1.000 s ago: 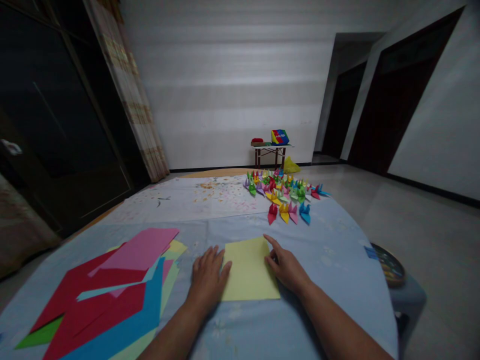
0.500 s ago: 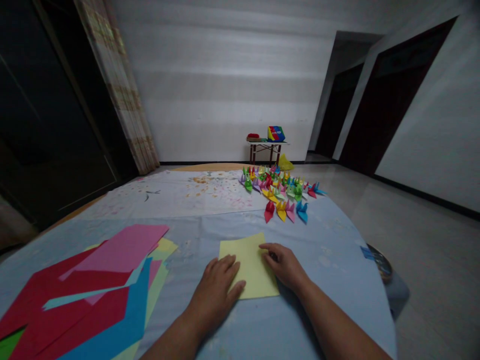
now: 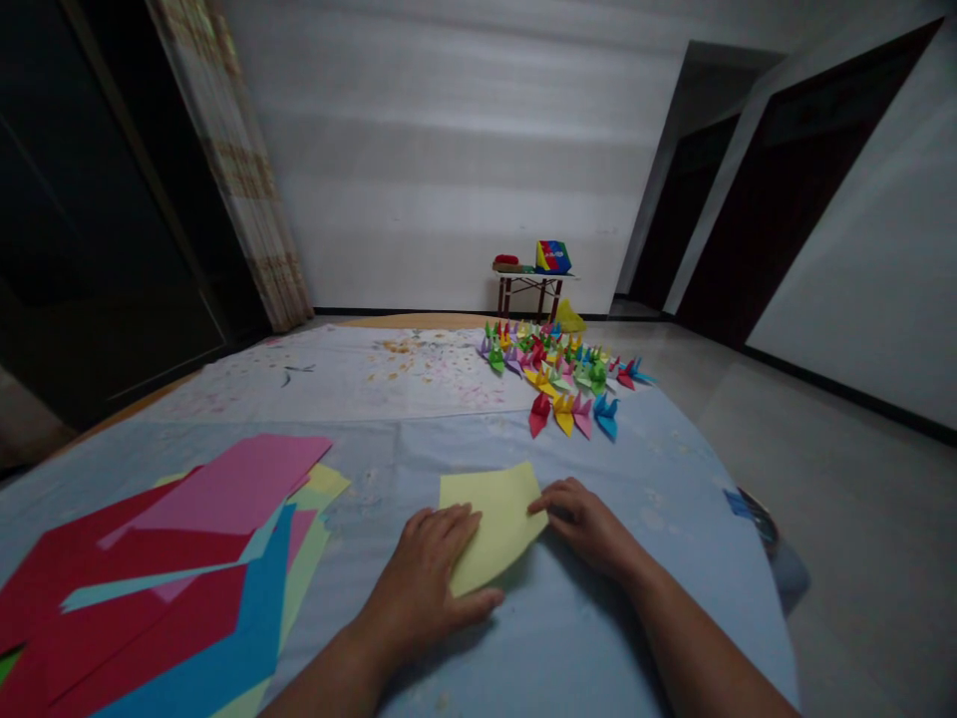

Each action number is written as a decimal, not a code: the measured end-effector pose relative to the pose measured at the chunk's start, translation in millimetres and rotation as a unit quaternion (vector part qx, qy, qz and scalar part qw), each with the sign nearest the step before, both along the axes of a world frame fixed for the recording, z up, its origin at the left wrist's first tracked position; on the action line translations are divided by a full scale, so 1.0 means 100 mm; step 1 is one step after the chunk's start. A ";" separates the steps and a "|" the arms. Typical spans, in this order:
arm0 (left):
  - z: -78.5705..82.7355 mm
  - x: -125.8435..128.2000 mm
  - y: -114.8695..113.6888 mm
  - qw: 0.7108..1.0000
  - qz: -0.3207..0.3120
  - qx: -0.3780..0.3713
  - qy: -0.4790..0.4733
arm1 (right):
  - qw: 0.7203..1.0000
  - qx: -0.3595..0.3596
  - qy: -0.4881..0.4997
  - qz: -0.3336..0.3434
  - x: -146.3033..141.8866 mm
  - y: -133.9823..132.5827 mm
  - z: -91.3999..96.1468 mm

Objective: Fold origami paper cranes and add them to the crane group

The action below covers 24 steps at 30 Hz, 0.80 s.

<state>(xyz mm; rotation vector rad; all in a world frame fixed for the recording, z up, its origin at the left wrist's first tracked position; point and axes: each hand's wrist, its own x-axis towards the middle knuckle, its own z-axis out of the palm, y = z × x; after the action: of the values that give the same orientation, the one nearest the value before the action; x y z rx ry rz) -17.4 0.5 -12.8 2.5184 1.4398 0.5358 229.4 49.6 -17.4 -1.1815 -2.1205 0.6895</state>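
Note:
A pale yellow paper sheet [image 3: 493, 514] lies on the light blue tablecloth [image 3: 643, 469] in front of me, its near right corner lifted and folded over. My left hand [image 3: 430, 583] rests flat on the sheet's left part, fingers stretched out, thumb along the lower edge. My right hand [image 3: 587, 524] has its fingers curled and pinches the sheet's right edge.
A loose pile of red, pink, blue, green and yellow sheets [image 3: 164, 578] covers the table's near left. Several folded paper cranes [image 3: 560, 384] stand at the far right. A round tray [image 3: 759, 514] sits off the table's right edge. A small table [image 3: 530, 289] stands by the far wall.
The sheet's near right corner has been lifted and brought toward the left. My left hand slid further onto the paper. The camera tilted slightly.

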 end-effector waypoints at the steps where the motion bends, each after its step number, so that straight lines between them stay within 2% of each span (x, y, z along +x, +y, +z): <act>1: 0.01 -0.01 0.00 1.000 -0.004 0.001 -0.012 | 1.000 -0.007 0.005 -0.013 0.01 0.01 0.00; 6: 0.05 -0.04 0.06 0.995 0.000 -0.002 -0.098 | 0.998 -0.044 0.009 -0.035 0.09 0.04 0.01; 10: 0.06 -0.04 0.09 0.973 0.047 -0.084 -0.210 | 0.998 -0.049 -0.016 -0.046 0.17 0.01 0.06; 13: 0.05 -0.01 0.09 0.948 0.057 -0.141 -0.279 | 0.998 -0.048 -0.004 -0.029 0.18 -0.02 0.11; 16: 0.01 0.01 0.10 0.942 0.080 -0.156 -0.286 | 0.997 -0.072 0.015 -0.001 0.15 -0.02 0.11; 21: -0.02 0.04 0.08 0.949 0.160 -0.114 -0.247 | 0.990 -0.125 0.010 -0.071 0.07 0.00 0.03; 24: -0.02 0.04 0.05 0.968 0.161 -0.066 -0.182 | 0.985 -0.147 0.029 -0.090 0.04 -0.01 0.02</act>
<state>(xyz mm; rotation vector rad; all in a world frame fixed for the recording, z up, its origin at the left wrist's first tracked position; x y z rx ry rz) -13.0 5.9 -14.5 1.9622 1.6742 0.8720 233.3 49.1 -15.2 -1.4703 -1.8779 0.9628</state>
